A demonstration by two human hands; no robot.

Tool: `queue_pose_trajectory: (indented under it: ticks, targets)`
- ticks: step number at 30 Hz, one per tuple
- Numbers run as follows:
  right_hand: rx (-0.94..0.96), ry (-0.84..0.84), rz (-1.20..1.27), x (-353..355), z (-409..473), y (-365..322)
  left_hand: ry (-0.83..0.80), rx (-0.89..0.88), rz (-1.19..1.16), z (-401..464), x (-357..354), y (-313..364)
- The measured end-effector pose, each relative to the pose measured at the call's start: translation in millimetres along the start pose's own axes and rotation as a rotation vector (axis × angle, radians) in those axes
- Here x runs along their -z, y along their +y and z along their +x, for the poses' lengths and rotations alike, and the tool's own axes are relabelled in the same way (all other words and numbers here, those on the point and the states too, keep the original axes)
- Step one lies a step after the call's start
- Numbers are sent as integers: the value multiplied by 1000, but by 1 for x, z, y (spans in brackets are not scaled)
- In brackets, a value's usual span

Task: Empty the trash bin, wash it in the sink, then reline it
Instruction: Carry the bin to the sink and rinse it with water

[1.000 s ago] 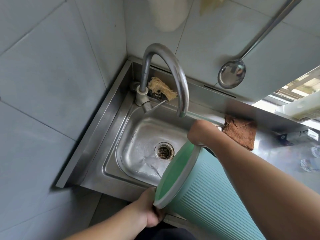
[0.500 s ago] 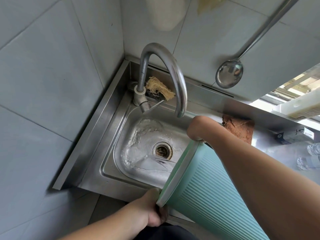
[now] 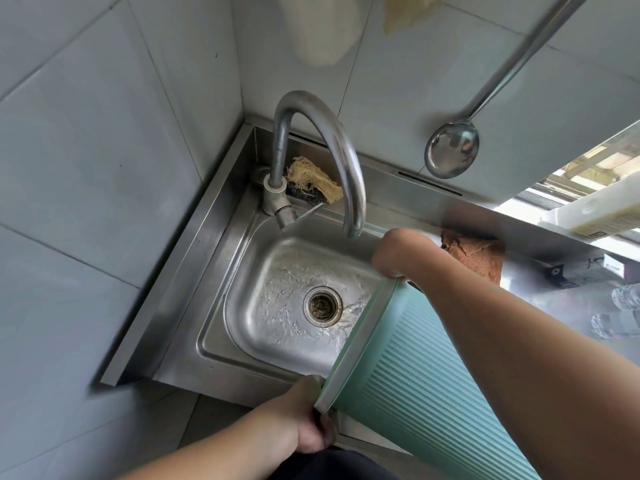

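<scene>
— Two hands on it, both gripping the one trash bin (image 3: 415, 393)?

— Yes. Nearest, at about 6 o'clock, the left hand (image 3: 304, 424) has its fingers (image 3: 327, 433) clamped on the lower edge of the bin's rim. At 3 o'clock from the drain, the right hand (image 3: 398, 252) hooks over the upper edge of the rim; its fingers curl out of sight inside, so I can only say it grips the rim.

— Where is the bin itself?

— One pale green ribbed bin, tipped on its side at 4 to 5 o'clock, mouth turned toward the sink (image 3: 277, 306), rim hanging over the basin's right edge. Water lies rippled across the basin floor around one round drain (image 3: 322, 304).

— Farther back?

— One curved steel faucet (image 3: 322, 133) rises at 11 o'clock, its spout ending just above the right hand. Behind its base sits one frayed tan scrubber (image 3: 313, 180) on something dark. At 2 o'clock one brown rag (image 3: 479, 254) lies on the steel tabletop (image 3: 554, 299), just beyond the right forearm.

— Anything on the wall?

— One steel ladle (image 3: 452, 150) hangs against the tile at 1 o'clock.

— Any writing?

— At the far right, a pale carton-like object (image 3: 609, 211) carries small print along its lower edge, and a dark box (image 3: 557, 275) shows a white round mark. Neither is legible. Clear plastic shapes sit at the right edge, too blurred to count.
</scene>
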State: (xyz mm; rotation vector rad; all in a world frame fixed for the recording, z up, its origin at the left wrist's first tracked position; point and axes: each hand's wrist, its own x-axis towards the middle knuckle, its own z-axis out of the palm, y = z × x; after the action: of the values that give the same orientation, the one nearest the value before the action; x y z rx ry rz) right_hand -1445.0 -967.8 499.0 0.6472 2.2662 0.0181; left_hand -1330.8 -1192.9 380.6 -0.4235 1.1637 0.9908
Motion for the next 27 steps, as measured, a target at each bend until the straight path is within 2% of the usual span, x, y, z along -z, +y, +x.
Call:
queue_pose_trajectory:
  ticks: [1,3,4,6,8,16,22,27]
  targets:
    - [-10,0,29,1,-1,-1,22,102,-292,-5,-2,3]
    - [-27,10,82,2,-4,1,12,190,-488,-11,-7,8]
    - [-35,17,101,3,-6,3,-26,161,-516,-9,-6,8]
    - [-28,49,182,7,-7,8,87,194,-556,-13,-8,18]
    - [-38,129,300,17,-12,14,141,139,-562,-19,-5,28]
    - [-17,313,355,56,-21,44,248,-205,-646,-32,11,84]
    - [37,415,418,35,-28,69,411,-435,-522,-43,13,103]
    - [83,512,513,-14,-31,93,566,-574,-422,-47,9,109]
